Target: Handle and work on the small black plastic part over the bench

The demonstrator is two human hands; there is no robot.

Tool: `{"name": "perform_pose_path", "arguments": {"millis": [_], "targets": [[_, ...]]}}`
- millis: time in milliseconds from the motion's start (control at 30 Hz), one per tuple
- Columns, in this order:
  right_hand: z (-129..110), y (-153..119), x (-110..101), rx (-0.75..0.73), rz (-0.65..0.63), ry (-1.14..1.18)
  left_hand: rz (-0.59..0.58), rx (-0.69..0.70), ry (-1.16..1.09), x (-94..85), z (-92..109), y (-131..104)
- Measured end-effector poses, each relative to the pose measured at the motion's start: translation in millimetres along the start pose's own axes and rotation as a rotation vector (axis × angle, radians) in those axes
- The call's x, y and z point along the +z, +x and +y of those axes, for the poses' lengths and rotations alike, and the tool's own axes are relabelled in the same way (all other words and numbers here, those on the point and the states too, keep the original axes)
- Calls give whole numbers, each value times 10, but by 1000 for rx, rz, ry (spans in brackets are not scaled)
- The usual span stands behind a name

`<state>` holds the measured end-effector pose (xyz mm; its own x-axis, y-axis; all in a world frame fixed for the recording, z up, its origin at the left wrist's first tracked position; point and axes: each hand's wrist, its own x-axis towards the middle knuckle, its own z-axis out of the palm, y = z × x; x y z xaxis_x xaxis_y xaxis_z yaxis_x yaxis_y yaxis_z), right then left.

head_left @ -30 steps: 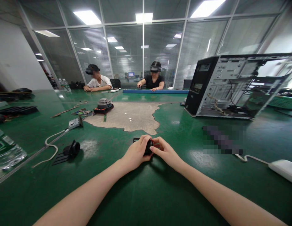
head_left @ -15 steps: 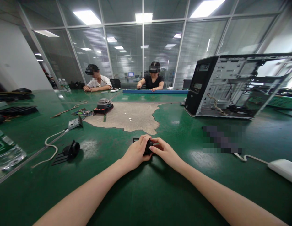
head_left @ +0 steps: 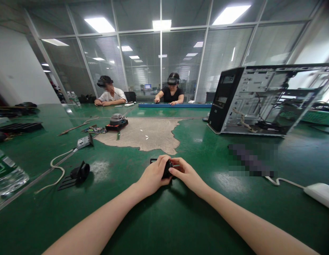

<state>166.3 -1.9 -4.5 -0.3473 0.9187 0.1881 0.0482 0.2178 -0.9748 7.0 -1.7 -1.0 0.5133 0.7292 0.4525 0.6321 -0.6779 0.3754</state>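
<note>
A small black plastic part point(head_left: 167, 170) is held between both hands just above the green table. My left hand point(head_left: 155, 173) wraps round it from the left, and a dark frame-like edge of it shows beyond the fingers. From the right, the thumb and fingers of my right hand point(head_left: 183, 171) pinch its side. Most of the part is hidden by the hands. To the left on the table lies another black plastic piece point(head_left: 81, 171) with a round end and a slatted base.
An open computer case point(head_left: 228, 99) stands at the right. A white power strip point(head_left: 319, 194), a water bottle point(head_left: 7, 170), a metal bracket point(head_left: 85, 141) and a beige cable point(head_left: 62, 171) lie around. A black-and-red device point(head_left: 116, 123) sits farther back. Two people sit across the table point(head_left: 159, 226).
The view has tilted slightly upward, so the scene sits a little lower. Both hands keep their hold on the black plastic part, with barely any visible shift.
</note>
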Motion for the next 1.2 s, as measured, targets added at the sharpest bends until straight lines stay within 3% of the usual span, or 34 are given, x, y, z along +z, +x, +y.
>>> {"name": "perform_pose_path", "arguments": {"millis": [167,500,733,1033,1200], "targets": [[-48,-39,1,-67,-17,21,-3,1,1,-1,9,0],[-36,-9,7,4,6,9,17,6,-1,21,-1,7],[-59,-63,10,-66,-14,22,5,-1,11,25,-3,3],[-7,-5,10,3,17,26,11,-1,5,16,9,9],[-66,-56,15,-66,-16,18,1,-8,1,11,9,1]]}}
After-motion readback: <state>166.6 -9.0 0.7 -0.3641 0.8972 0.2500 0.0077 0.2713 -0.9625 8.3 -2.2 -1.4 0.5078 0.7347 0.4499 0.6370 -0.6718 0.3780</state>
